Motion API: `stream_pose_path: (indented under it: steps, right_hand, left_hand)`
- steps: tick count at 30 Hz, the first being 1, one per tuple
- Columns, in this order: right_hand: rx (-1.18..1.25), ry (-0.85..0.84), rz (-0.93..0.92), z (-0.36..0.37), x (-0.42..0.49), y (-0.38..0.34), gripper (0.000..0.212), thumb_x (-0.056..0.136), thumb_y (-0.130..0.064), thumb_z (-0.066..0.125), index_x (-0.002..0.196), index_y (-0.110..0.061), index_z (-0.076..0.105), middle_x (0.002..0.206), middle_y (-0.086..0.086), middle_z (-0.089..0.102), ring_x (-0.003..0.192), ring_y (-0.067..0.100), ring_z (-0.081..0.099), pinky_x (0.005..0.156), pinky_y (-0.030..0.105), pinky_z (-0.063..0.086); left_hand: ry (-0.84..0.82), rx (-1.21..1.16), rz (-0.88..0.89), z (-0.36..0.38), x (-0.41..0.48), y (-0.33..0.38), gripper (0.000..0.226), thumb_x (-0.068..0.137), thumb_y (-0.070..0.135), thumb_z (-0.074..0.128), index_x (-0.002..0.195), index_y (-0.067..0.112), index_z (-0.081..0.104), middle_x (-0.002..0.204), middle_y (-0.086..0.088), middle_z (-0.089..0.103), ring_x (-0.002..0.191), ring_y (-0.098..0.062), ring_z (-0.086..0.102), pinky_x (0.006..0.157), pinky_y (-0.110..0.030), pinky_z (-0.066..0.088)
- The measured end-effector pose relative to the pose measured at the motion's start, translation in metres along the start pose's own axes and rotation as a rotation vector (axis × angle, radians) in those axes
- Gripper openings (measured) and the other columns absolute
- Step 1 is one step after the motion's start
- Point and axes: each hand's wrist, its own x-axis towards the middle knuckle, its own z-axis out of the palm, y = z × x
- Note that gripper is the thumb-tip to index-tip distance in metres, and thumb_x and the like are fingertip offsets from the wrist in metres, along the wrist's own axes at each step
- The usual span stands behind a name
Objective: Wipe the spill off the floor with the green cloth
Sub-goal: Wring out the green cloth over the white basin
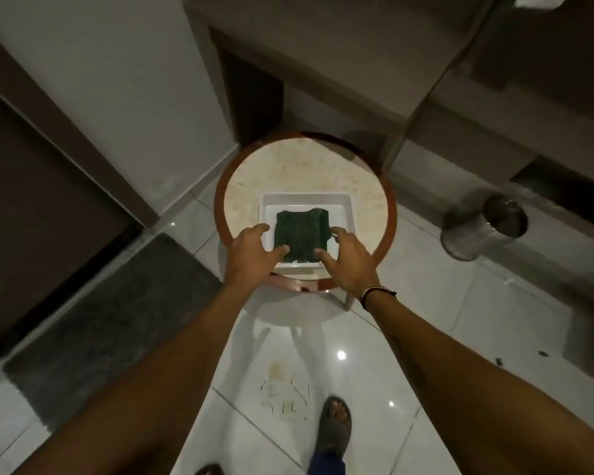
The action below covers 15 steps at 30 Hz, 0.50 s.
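Observation:
A folded dark green cloth (301, 234) lies flat in a white rectangular tray (306, 200) on a small round table (288, 162). My left hand (251, 256) reaches over the tray's near left corner, fingers spread, thumb tip touching the cloth's front left corner. My right hand (346, 258) is at the cloth's right side, fingers apart, with fingertips on its front right corner and right edge. Neither hand has the cloth lifted. The spill (284, 392), a yellowish wet patch with shiny streaks, lies on the white floor tiles below, just left of my sandalled right foot (336, 425).
The round table has a brown wooden rim and legs. A steel bin (484, 228) stands on the floor to the right. A dark grey mat (107, 323) lies on the left by a door. A cabinet (323, 53) rises behind the table.

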Motion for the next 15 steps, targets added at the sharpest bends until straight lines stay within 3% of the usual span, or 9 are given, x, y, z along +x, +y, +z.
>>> stream_pose_path:
  steps: [2, 4, 6, 9, 12, 15]
  right_hand:
    - [0.032, -0.02, 0.009, 0.031, 0.045, 0.019, 0.061, 0.102, -0.042, 0.069, 0.153, -0.015, 0.048, 0.146, 0.015, 0.063, 0.132, 0.036, 0.064, 0.109, 0.052, 0.056]
    - [0.036, -0.058, 0.039, 0.058, 0.088, 0.034, 0.055, 0.1, -0.039, 0.072, 0.146, -0.013, 0.054, 0.141, 0.016, 0.065, 0.129, 0.037, 0.065, 0.108, 0.052, 0.057]
    - [0.022, -0.067, 0.09, 0.085, 0.126, 0.05, 0.055, 0.099, -0.038, 0.074, 0.143, -0.011, 0.054, 0.142, 0.018, 0.063, 0.13, 0.039, 0.064, 0.11, 0.053, 0.056]
    - [-0.062, -0.006, 0.133, 0.118, 0.167, 0.076, 0.06, 0.099, -0.041, 0.075, 0.145, -0.01, 0.051, 0.144, 0.019, 0.055, 0.131, 0.044, 0.06, 0.11, 0.054, 0.054]
    - [-0.028, 0.087, 0.148, 0.137, 0.193, 0.09, 0.064, 0.095, -0.037, 0.08, 0.144, -0.01, 0.05, 0.14, 0.019, 0.057, 0.123, 0.044, 0.065, 0.098, 0.05, 0.056]
    - [0.056, 0.085, 0.164, 0.141, 0.203, 0.091, 0.043, 0.093, -0.022, 0.078, 0.13, -0.009, 0.059, 0.13, 0.018, 0.068, 0.116, 0.042, 0.069, 0.086, 0.043, 0.056]
  left_hand:
    - [-0.018, 0.023, -0.03, 0.038, 0.041, -0.02, 0.076, 0.086, 0.041, 0.082, 0.152, 0.014, 0.054, 0.149, -0.013, 0.061, 0.134, -0.033, 0.059, 0.11, -0.047, 0.051]
    - [-0.047, 0.092, -0.023, 0.069, 0.08, -0.039, 0.071, 0.087, 0.038, 0.081, 0.149, 0.014, 0.056, 0.147, -0.012, 0.064, 0.132, -0.034, 0.061, 0.108, -0.041, 0.051]
    - [-0.04, 0.168, 0.008, 0.104, 0.121, -0.055, 0.056, 0.091, 0.032, 0.078, 0.141, 0.012, 0.063, 0.135, -0.015, 0.07, 0.123, -0.035, 0.066, 0.094, -0.033, 0.048]
    - [-0.034, 0.306, 0.04, 0.146, 0.163, -0.073, 0.039, 0.097, 0.028, 0.068, 0.13, 0.008, 0.065, 0.12, -0.021, 0.069, 0.112, -0.04, 0.068, 0.088, -0.039, 0.052]
    - [0.106, 0.433, 0.048, 0.18, 0.18, -0.084, 0.037, 0.099, 0.015, 0.061, 0.133, 0.002, 0.059, 0.122, -0.025, 0.061, 0.114, -0.043, 0.063, 0.092, -0.049, 0.054]
    - [0.248, 0.411, 0.083, 0.193, 0.182, -0.085, 0.034, 0.097, 0.004, 0.056, 0.13, 0.002, 0.061, 0.118, -0.025, 0.066, 0.11, -0.042, 0.066, 0.088, -0.048, 0.055]
